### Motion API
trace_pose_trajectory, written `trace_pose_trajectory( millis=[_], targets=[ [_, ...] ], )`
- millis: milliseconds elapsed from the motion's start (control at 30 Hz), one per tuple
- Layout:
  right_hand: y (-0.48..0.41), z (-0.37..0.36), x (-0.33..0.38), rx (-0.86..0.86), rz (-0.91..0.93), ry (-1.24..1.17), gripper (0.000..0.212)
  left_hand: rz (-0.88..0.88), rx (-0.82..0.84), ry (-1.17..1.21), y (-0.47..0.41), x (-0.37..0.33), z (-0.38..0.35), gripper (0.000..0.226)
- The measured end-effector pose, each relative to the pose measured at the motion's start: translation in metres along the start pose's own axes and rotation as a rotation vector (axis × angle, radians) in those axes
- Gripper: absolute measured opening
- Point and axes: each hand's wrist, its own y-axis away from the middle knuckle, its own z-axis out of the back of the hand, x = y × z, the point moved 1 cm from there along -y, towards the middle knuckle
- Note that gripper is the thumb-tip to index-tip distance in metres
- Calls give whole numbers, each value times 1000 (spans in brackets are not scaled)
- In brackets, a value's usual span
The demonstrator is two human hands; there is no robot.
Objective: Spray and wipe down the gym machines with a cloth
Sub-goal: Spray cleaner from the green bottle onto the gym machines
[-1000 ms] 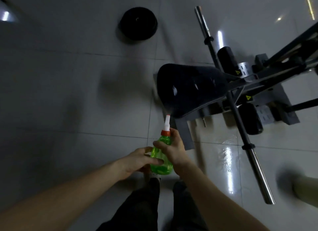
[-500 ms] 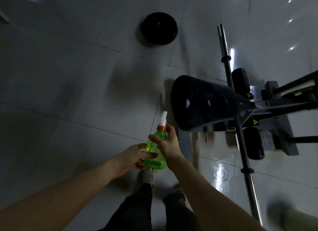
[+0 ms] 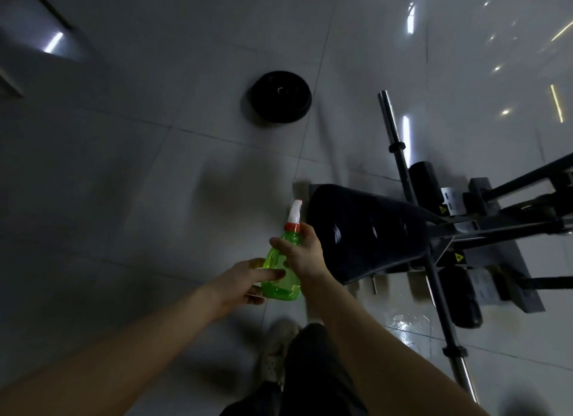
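A: Your right grip [image 3: 305, 256] is clamped round the upper part of the spray bottle [image 3: 282, 287], just under its orange collar [image 3: 292, 227], a little below the middle of the frame.

B: Your left grip [image 3: 242, 280] has the lower part. One finger lies across the front of the green plastic and the others curl behind, near the base. Both of your grips are closed on the same bottle.

A: You hold it upright, leaning slightly right. The white nozzle [image 3: 295, 211] is on top, just left of the end of the black pad [image 3: 366, 232].

B: The bottle is see-through green, but in this dim light I cannot tell how much liquid is in it.

A: The pad belongs to the gym machine [image 3: 483, 226] at the right of the frame, whose dark beams run off the right edge. A steel bar [image 3: 389, 118] crosses it from the upper right down toward the lower right.

B: By that bar sit an upper foam roller [image 3: 421, 173] above the pad and a lower foam roller [image 3: 462, 294] below it.

A: On the tiled floor [image 3: 155, 183], above centre, a black weight plate [image 3: 280, 96] lies flat, well apart from the bottle.

B: At the bottom edge are your dark trousers [image 3: 319, 372] and one pale shoe [image 3: 276, 350].
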Motion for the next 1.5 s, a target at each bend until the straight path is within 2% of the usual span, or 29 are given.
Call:
trace_pose_trajectory(
  millis=[233,367,433,533,700,800,900,1033,1167,1333,1433,1500],
  targets=[
    [-57,10,30,-83,10,-148,68,12,49,-69,-49,-62,13,48],
    [-100,12,44,-174,3,-233,71,48,70,-226,-90,-110,25,25],
    [-120,12,55,-210,-13,-278,71,86,118,-300,-108,-138,31,30],
    [-148,13,78,-295,-36,-366,66,108,174,-432,-137,-185,41,49],
    [-170,18,101,-499,-87,-564,60,137,259,-567,-174,-231,48,41],
    [-176,20,103,-565,-125,-637,68,170,312,-644,-192,-248,43,33],
    [-186,26,108,-658,-119,-676,78,192,388,-737,-215,-266,37,46],
    [-201,31,118,-818,-144,-755,60,232,533,-852,-248,-293,28,46],
    [-226,31,136,-965,-145,-795,61,247,662,-977,-284,-329,21,57],
    [-253,26,168,-1127,-121,-882,62,269,793,-1074,-314,-375,15,49],
    [-261,23,182,-1231,-122,-958,55,272,826,-1087,-318,-392,12,52],
    [-264,21,187,-1251,-109,-1010,59,285,835,-1103,-320,-400,11,50]
  ],
)
